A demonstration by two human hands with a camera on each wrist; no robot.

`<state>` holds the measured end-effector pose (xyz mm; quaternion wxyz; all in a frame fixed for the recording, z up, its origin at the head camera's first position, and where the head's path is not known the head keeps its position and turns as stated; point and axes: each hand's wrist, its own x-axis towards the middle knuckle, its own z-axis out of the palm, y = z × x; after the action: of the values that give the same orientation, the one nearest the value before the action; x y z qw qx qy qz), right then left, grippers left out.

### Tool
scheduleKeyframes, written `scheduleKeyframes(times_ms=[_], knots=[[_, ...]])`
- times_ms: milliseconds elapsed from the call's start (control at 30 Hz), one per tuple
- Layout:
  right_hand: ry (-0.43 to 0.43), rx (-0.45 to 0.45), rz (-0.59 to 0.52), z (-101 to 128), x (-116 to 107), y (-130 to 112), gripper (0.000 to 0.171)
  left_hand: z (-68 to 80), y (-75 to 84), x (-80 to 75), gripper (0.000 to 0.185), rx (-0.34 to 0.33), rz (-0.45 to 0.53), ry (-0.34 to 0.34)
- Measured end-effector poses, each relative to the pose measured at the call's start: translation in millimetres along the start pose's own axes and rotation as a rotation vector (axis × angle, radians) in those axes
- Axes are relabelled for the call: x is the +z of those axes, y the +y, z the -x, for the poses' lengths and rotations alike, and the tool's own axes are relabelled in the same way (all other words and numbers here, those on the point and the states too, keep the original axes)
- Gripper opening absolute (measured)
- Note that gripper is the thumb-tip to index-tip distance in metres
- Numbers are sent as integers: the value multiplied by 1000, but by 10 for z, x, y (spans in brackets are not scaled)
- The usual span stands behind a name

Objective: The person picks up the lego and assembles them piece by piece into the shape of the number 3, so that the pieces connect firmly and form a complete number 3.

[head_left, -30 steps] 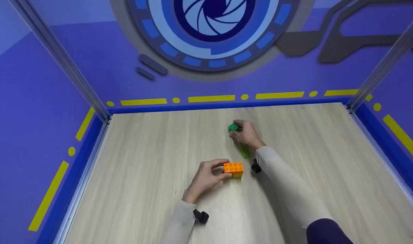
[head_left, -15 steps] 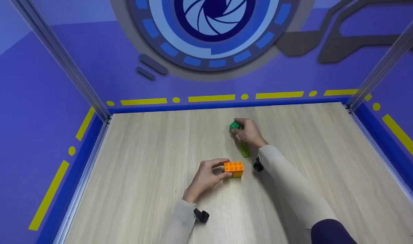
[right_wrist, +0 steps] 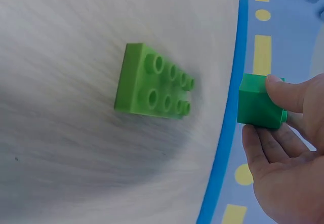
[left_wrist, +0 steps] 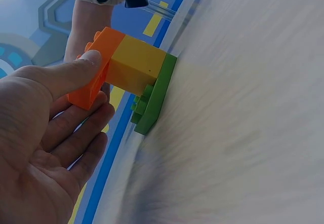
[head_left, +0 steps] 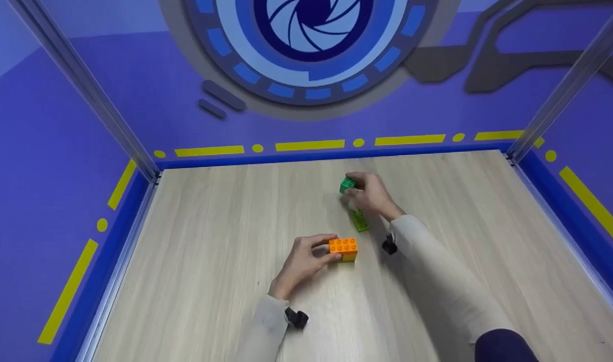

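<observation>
My left hand (head_left: 302,259) pinches an orange toy building brick (head_left: 343,245) between thumb and fingers, with a yellow brick (left_wrist: 137,64) joined beneath it. Farther back, my right hand (head_left: 372,193) holds a small dark green brick (head_left: 347,184). In the right wrist view the thumb presses one side of this brick (right_wrist: 259,101) and the fingers support the other. Between the hands a flat light green brick (head_left: 359,220) lies on the table, studs up. The left wrist view has a flat green brick (left_wrist: 161,89) beside the yellow one's lower side, partly overlapped by it.
The pale wooden table (head_left: 226,226) is enclosed by blue-purple walls with yellow markings. Metal posts (head_left: 110,110) stand at the corners. Black devices (head_left: 296,318) sit on both wrists, and the right forearm (head_left: 447,271) reaches across the table's right half.
My right hand has moved slightly away from the light green brick with the dark green brick, uncovering more of the light green one. The left hand keeps its hold; the head view shifts slightly.
</observation>
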<state>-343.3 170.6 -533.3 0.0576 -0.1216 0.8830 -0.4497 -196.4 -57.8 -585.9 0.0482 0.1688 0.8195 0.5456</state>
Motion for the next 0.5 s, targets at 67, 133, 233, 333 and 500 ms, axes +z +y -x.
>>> scheduleKeyframes(times_ms=[67,133,233,333,500], knots=[[4,-30,0,18,-24,-37,49,-11,2,-12,49,6,3,0],[9,-49,-1,37,-43,-66,49,-19,1,-21,49,15,5,-4],[5,-69,-8,76,-68,-102,48,-19,3,-29,48,23,-3,-10],[-2,-84,-15,117,-88,-128,48,-13,5,-23,47,19,-10,-16],[-8,-116,-21,187,-121,-164,46,-14,10,-7,47,3,-10,-21]])
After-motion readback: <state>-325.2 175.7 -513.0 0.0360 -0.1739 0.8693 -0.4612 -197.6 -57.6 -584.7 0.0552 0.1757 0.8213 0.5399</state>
